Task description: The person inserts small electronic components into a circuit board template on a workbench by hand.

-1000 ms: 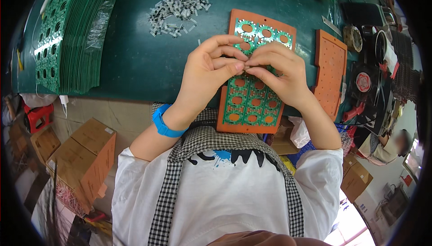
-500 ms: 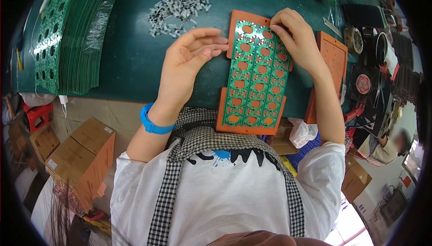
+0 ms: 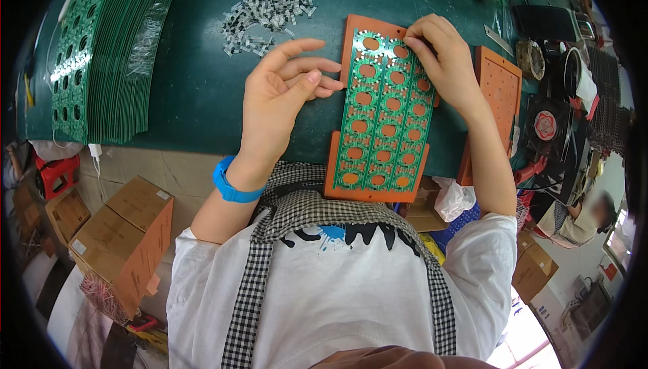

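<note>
A green circuit board panel [image 3: 368, 113] with rows of round openings lies on an orange fixture plate [image 3: 348, 46], reaching toward my apron at the near edge of the table. My right hand [image 3: 447, 62] is closed in a pinch over the panel's far right corner; whatever sits between thumb and forefinger is too small to make out. At the left side of the plate, my left hand [image 3: 275, 92] has its fingers apart and no part in them, fingertips close to the plate's edge. Beyond it is a loose pile of small clear-and-dark components [image 3: 266, 17].
A tall stack of green panels [image 3: 118, 59] stands at the left of the green table [image 3: 202, 109]. Right of my right forearm lies another orange plate [image 3: 498, 89], with a tape roll [image 3: 530, 59] beyond. Cardboard boxes [image 3: 128, 227] sit below left. Another person [image 3: 577, 224] is far right.
My left hand has shifted slightly nearer, its fingers spreading a little more beside the plate. My right hand stays at the same panel corner, almost unmoved.
</note>
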A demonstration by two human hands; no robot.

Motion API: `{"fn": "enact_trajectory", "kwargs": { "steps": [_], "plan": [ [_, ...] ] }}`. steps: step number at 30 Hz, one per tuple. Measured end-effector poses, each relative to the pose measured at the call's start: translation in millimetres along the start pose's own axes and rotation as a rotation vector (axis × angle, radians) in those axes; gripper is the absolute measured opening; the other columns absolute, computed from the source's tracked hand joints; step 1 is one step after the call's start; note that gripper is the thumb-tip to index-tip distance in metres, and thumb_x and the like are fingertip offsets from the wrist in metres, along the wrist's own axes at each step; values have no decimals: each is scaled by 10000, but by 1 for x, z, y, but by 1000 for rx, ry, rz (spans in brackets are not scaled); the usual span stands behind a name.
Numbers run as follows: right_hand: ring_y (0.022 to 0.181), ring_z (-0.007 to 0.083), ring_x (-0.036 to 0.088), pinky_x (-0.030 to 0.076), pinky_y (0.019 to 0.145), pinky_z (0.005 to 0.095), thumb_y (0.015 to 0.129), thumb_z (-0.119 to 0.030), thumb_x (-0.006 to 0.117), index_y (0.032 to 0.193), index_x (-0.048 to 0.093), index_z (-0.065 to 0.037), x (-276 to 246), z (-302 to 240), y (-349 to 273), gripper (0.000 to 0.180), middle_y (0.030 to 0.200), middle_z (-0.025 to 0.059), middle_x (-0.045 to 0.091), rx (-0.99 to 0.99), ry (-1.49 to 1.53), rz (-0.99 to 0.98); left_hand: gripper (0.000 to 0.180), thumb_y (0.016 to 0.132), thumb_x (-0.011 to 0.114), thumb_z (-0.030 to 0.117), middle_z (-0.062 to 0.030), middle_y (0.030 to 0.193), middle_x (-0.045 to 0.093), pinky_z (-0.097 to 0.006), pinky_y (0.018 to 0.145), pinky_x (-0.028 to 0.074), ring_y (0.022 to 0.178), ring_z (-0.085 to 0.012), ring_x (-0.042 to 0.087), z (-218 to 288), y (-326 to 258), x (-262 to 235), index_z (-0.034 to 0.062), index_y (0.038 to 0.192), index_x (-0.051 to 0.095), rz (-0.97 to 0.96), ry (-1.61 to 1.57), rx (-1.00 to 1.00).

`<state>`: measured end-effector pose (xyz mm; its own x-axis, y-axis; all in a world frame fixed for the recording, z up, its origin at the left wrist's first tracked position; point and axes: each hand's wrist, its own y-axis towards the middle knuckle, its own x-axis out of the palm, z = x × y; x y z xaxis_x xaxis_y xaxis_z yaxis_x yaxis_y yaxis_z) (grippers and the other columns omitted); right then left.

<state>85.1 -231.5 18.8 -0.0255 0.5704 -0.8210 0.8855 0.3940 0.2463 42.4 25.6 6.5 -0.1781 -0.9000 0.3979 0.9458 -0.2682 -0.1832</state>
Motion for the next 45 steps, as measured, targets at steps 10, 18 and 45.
{"fn": "enact_trajectory", "kwargs": {
  "steps": [10, 18, 45],
  "plan": [
    [850, 273, 570, 468, 739, 345, 842, -81, 620, 864, 588, -9, -1, 0, -2, 82, 858, 93, 587, 39, -4, 5, 267, 940, 433, -4, -85, 967, 619, -226, 714, 460, 801, -93, 570, -2, -3, -3, -20, 1183, 541, -61, 144, 21],
    [847, 270, 569, 468, 734, 349, 843, -82, 620, 867, 589, -11, 5, -3, -6, 81, 855, 89, 586, 27, -48, 73, 283, 914, 502, -9, -73, 991, 555, -265, 839, 486, 961, -183, 628, 0, -5, 2, -32, 1196, 520, -37, -6, -9],
    [885, 228, 610, 483, 721, 347, 753, -149, 713, 949, 664, -87, 0, -36, -12, 211, 945, 60, 625, -232, -515, 89, 193, 871, 597, 11, -79, 862, 667, -218, 654, 500, 689, -99, 597, 9, -7, 5, -54, 1052, 590, 8, -13, -96]
  ]
}}
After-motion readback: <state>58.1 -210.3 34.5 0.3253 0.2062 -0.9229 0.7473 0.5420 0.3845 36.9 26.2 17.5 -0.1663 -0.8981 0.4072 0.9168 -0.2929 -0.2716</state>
